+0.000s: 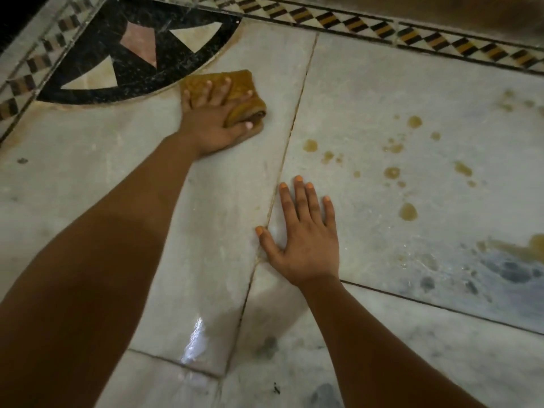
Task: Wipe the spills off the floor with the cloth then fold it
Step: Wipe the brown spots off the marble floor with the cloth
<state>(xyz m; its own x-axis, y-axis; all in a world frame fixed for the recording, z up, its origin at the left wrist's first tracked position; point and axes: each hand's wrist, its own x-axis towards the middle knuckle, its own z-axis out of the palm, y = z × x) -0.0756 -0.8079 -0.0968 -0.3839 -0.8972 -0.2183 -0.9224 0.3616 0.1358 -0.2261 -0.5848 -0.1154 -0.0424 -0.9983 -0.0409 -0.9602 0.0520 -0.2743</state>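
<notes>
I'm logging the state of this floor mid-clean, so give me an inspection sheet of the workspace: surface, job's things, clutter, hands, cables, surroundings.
Surface: pale marble floor, wet sheen near the bottom; brown spills dotted on the right slab, a larger patch at the right edge.
Job's things: brown cloth, bunched, lying by the black inlay.
Clutter: small dark specks on the floor; nothing else seen.
Hands: left hand pressed flat on the cloth; right hand spread flat on bare floor, holding nothing.
Cables: nothing seen.
Surroundings: checkered border strip along the top.
</notes>
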